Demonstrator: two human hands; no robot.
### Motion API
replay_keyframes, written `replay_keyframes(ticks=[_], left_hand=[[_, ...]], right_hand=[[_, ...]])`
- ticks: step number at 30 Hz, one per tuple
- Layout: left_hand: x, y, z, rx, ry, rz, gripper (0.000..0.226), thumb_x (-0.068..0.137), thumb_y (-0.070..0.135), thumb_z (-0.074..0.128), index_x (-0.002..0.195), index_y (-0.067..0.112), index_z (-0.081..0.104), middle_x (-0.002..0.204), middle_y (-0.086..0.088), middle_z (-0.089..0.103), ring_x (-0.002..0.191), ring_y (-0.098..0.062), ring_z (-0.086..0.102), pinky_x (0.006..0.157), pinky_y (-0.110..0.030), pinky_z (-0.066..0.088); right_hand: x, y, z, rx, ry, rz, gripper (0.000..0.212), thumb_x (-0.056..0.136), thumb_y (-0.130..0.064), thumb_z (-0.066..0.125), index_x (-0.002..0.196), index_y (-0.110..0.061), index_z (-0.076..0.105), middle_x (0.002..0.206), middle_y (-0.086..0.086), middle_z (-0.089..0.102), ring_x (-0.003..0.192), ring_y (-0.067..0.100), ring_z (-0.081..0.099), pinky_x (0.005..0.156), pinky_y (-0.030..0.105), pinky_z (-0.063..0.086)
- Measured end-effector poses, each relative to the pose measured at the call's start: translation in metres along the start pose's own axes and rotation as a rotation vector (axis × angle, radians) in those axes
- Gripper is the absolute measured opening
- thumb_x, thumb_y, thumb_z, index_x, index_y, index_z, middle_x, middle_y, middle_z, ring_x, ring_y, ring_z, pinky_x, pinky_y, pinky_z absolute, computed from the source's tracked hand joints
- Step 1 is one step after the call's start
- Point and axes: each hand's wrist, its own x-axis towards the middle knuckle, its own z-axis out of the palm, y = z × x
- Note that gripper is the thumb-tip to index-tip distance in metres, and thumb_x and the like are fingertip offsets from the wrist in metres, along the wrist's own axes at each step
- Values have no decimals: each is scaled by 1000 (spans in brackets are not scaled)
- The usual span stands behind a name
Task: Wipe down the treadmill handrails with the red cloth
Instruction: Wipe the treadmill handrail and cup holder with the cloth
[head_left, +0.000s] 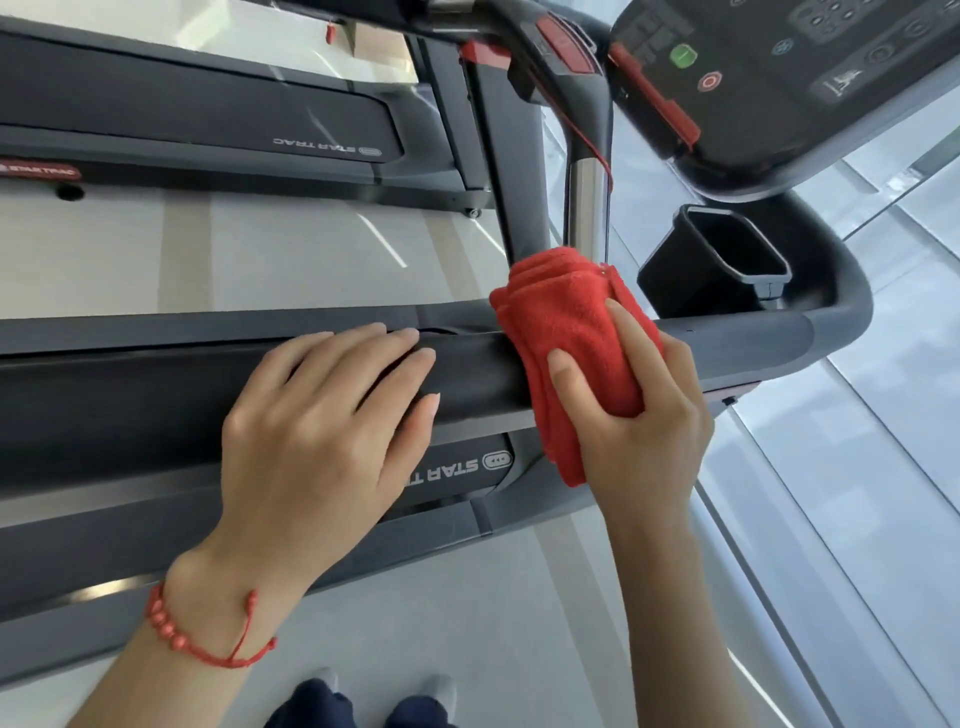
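Note:
A black padded handrail (483, 371) runs across the middle of the view from the left edge to a grey bend at the right. The folded red cloth (563, 322) is draped over the rail. My right hand (639, 415) grips the cloth and presses it around the rail. My left hand (322, 415) lies flat on the rail just left of the cloth, fingers spread, holding nothing. A red bead bracelet circles my left wrist.
The console (779, 78) with green and red buttons is at the top right, a black cup holder (717, 260) below it. A chrome upright bar (587, 202) rises behind the cloth. A second treadmill (208, 119) stands at the upper left. My feet (384, 696) show on the pale floor.

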Motion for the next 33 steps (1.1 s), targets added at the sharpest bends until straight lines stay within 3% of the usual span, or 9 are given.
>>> replay_keyframes(ticks=[5,9,12,18,26,31,33], left_hand=[[13,28,11,-34,-49,-41,23,92,18,54,100,2,70,108,-12,68,104,-31,62,96,-48,39],[21,59,32,-70,-125,-65,30,92,21,52,107,1,67,113,-14,65,107,-32,60,97,-47,39],[21,69,46,-43,-171,-77,33,90,21,53,112,1,65,118,-14,63,109,-31,58,98,-46,38],[18,70,56,-1,-103,-77,27,91,17,54,110,3,66,116,-12,65,108,-29,60,98,-43,38],[17,70,61,45,-21,-58,23,91,14,56,107,3,68,112,-11,67,104,-28,61,96,-42,39],[23,80,63,47,-3,-98,23,91,15,56,104,1,69,108,-14,67,104,-30,59,96,-45,37],[29,94,68,30,-3,-96,23,91,16,56,104,0,69,109,-14,66,104,-31,60,96,-46,37]], right_hand=[[7,11,-5,-11,25,9,52,71,-54,62,119,-36,58,114,-8,58,96,2,49,73,7,31],[12,23,-10,23,-40,-65,53,72,-54,59,121,-34,57,109,-14,53,90,-7,47,77,-3,33],[28,41,-21,25,-14,-9,50,72,-54,61,120,-36,58,111,-11,57,91,-5,49,77,-4,31],[36,55,-23,20,4,-5,51,72,-51,64,120,-35,58,114,-8,57,90,-10,43,76,-7,27],[47,76,-32,37,3,-54,50,72,-52,61,119,-34,59,111,-6,59,93,-1,51,76,-4,30],[54,85,-36,26,50,-21,51,72,-51,63,120,-33,59,113,-4,58,96,3,50,74,6,31],[53,86,-37,31,2,-73,52,72,-52,62,120,-33,58,113,-5,58,96,3,51,75,1,31]])
